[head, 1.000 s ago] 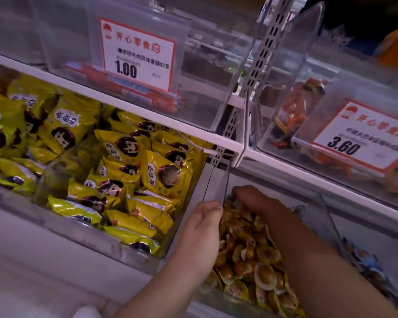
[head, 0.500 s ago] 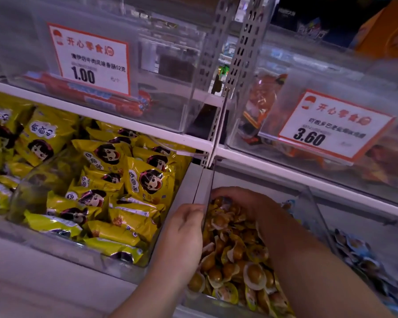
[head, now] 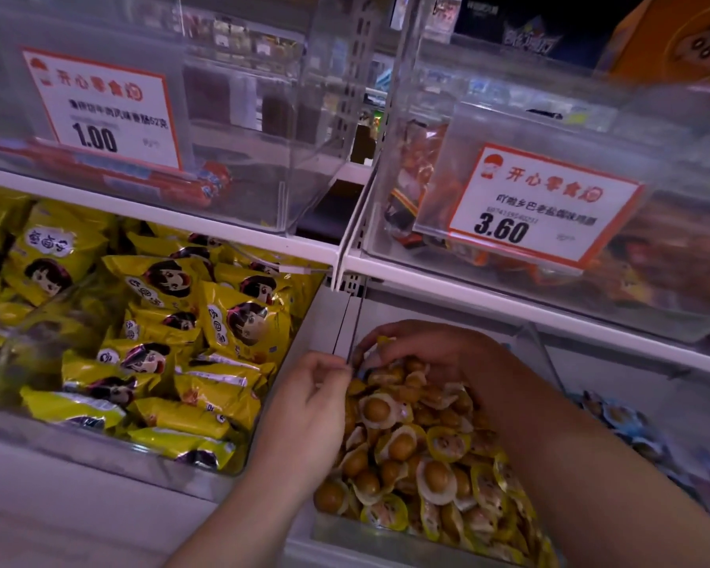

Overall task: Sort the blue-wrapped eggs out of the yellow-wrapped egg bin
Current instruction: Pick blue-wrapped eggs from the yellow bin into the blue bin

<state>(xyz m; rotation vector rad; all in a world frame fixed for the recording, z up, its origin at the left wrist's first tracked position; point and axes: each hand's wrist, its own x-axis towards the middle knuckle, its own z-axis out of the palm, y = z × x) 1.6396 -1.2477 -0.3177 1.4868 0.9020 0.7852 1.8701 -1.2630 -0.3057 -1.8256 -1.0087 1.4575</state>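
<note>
A long white shelf (head: 509, 297) runs across the store, with clear boxes above and below it. The biggest box, low on the left, is a clear bin (head: 99, 448) full of yellow snack bags (head: 242, 321) with a cartoon face on them. Next to it, in the middle, is the yellow-wrapped egg bin (head: 345, 530), heaped with little brown eggs in yellow wrappers (head: 435, 473). To the right of that, another bin holds blue-wrapped eggs (head: 619, 420). Up top, two clear boxes carry price tags, one saying 1.00 (head: 103, 108) and one saying 3.60 (head: 542, 207). The right hand (head: 431, 350) reaches deep into the back of the egg bin, its fingers curled down into the pile; what its grip has is hidden, so I cannot tell. The left hand (head: 308, 407) rests at the left wall of the egg bin, fingers bent, pinching the top edge of the clear wall. A small bit of blue shows under the right fingers, too hidden to name.
</note>
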